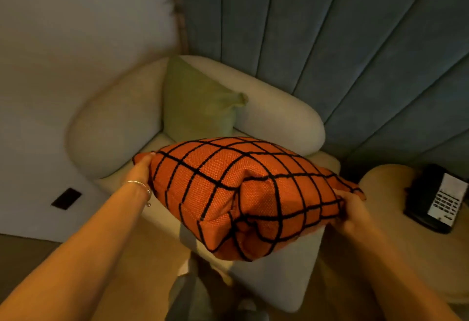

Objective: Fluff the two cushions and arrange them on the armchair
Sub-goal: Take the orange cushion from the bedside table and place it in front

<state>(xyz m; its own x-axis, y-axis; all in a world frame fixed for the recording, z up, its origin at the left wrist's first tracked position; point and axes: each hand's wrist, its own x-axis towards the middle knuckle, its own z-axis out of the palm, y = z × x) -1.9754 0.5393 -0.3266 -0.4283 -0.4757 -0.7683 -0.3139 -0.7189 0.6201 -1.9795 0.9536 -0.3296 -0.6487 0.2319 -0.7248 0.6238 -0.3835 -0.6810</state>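
Observation:
An orange cushion (236,193) with a black grid pattern is held in the air above the seat of the cream armchair (279,115). My left hand (140,168) grips its left corner and my right hand (349,209) pinches its right corner, and the near edge is dented and creased. A plain green cushion (198,102) stands upright in the back left corner of the armchair, leaning against the backrest and the left arm.
A round side table (380,193) on the right carries a black desk telephone (436,199). A padded blue-grey wall panel (342,28) rises behind the armchair. A dark wall socket (66,198) sits low on the white wall at left.

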